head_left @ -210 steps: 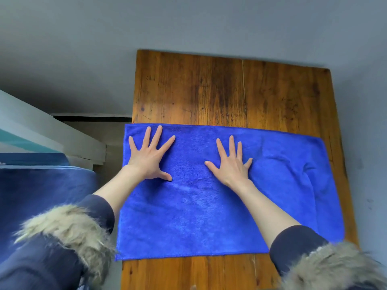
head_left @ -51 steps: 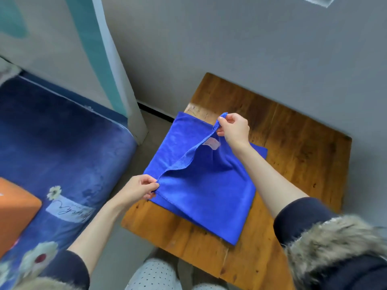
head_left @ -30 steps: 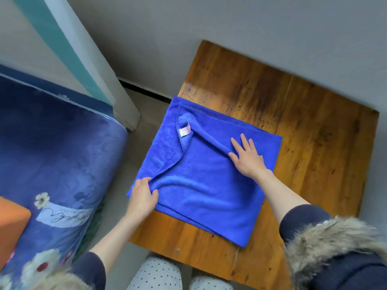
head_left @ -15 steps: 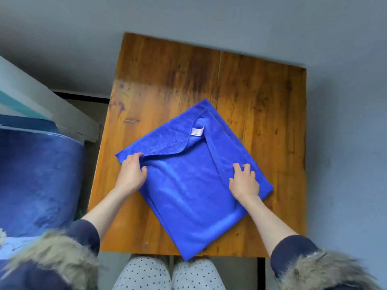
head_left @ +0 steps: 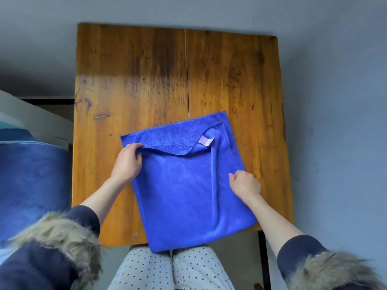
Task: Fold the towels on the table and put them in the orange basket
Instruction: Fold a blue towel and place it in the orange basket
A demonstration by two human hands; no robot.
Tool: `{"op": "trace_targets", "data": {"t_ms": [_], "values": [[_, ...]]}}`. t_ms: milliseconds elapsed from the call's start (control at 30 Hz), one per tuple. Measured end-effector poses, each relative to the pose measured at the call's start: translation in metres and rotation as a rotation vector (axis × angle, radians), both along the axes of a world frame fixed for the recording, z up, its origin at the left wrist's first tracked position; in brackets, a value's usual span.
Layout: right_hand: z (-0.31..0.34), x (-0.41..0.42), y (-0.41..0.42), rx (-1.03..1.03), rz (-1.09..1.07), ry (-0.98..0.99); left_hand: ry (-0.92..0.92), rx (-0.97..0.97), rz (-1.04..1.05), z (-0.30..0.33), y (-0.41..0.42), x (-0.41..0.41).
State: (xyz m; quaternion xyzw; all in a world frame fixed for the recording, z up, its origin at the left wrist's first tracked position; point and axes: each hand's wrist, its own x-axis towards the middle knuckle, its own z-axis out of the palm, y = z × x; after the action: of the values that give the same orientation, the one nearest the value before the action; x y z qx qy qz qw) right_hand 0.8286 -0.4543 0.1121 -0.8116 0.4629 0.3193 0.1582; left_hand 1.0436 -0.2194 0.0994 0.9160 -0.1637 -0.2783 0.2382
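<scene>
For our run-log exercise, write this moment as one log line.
stage: folding | blue towel: partly folded on wooden table | left hand: grips top-layer edge | right hand: grips right edge | basket: not in view

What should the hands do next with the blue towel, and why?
Probably the left hand should pull its flap up to the far edge and smooth it flat. That hand pinches the top layer near the blue towel's left corner, and the layer droops short of the edge, baring the pink label. The right hand holds the right edge.

Blue towel (head_left: 188,191), folded, flat on table (head_left: 134,80).
</scene>
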Motion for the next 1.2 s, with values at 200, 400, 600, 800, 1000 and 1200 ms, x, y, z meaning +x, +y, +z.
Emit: {"op": "trace_targets", "data": {"t_ms": [200, 400, 600, 800, 1000, 1200], "values": [[0.002, 0.075, -0.051, -0.028, 0.001, -0.455, -0.067, -0.057, 0.068, -0.001, 0.011, 0.003], [-0.020, 0.126, -0.071, 0.050, 0.004, -0.387, 0.042, -0.131, 0.327, -0.004, 0.010, 0.006], [-0.020, 0.121, -0.074, 0.154, -0.249, -0.564, 0.260, -0.346, 0.590, -0.001, 0.015, 0.010], [0.000, 0.098, -0.082, 0.554, -0.890, -0.762, 0.382, -0.433, 0.711, 0.012, 0.021, 0.009], [0.021, 0.083, -0.091, 0.582, -0.860, -0.930, 0.480, -0.579, 0.692, 0.029, 0.032, 0.010], [0.014, 0.101, -0.098, 0.450, -0.639, -0.878, 0.302, -0.502, 0.655, 0.027, 0.029, 0.024]]}}
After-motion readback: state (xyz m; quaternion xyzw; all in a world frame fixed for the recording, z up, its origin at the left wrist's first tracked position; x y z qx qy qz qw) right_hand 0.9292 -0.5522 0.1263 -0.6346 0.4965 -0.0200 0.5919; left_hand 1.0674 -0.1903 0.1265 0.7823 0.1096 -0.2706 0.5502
